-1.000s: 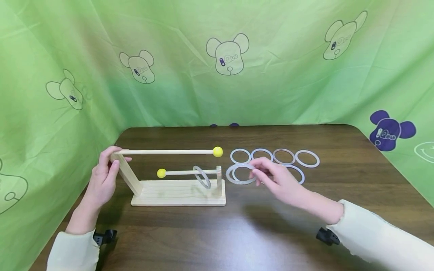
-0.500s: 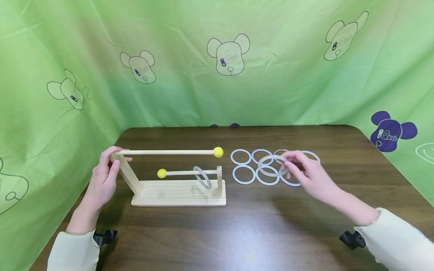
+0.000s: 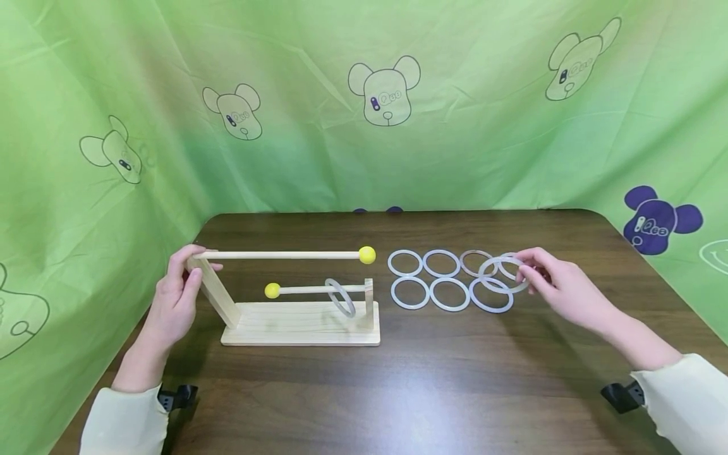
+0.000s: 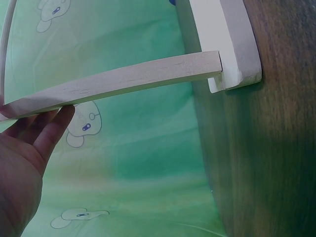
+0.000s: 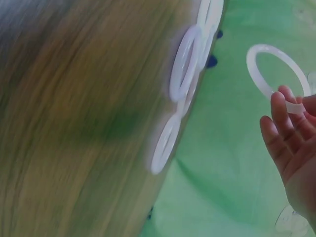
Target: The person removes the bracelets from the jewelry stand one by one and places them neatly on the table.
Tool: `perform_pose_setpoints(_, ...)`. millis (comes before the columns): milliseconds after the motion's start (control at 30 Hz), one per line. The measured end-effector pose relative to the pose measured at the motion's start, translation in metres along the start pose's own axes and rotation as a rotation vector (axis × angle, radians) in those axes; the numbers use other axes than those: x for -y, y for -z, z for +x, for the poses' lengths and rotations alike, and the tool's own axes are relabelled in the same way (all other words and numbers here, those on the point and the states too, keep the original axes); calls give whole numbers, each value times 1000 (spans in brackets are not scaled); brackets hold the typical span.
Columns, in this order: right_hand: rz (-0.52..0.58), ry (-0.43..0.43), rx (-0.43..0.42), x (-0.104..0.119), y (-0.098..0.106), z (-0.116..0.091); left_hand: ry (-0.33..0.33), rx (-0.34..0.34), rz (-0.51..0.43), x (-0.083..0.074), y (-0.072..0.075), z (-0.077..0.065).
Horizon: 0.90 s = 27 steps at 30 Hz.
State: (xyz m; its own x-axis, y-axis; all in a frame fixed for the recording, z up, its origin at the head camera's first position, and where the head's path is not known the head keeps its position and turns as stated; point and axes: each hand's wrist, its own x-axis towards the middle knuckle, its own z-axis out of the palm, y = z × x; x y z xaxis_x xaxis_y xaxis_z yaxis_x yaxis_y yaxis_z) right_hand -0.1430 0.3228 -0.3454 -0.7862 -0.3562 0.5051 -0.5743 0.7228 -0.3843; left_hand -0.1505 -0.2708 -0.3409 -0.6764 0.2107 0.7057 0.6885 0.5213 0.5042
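Observation:
A wooden stand (image 3: 296,330) has a tall left post (image 3: 217,296) and a short right post (image 3: 369,306). Each post bears a horizontal rod tipped with a yellow ball (image 3: 367,254). My left hand (image 3: 172,304) grips the top of the tall post; in the left wrist view its fingers lie against the wood. One pale ring (image 3: 346,298) hangs on the lower rod near the short post. Between thumb and fingers, my right hand (image 3: 563,292) pinches another translucent white ring (image 5: 251,66), held up above the table at the right end of the laid-out rings.
Several similar rings (image 3: 410,308) lie flat in two rows on the dark wooden table (image 3: 318,404), right of the stand. A green curtain (image 3: 296,164) printed with bear heads surrounds the table's back and sides.
My right hand has carried its ring rightward, from beside the stand across the laid-out rings to their right end. The left hand and the stand stay where they were.

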Motion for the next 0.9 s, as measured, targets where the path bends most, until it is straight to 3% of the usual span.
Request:
perform_pose_setpoints(533,-32,-173,140,-44,18,-21,-5,-10,-16,1,-1,0)
perform_pose_setpoints(900,-23,-222,218,-58,21,-28,7,-16,-8,1,-1,0)
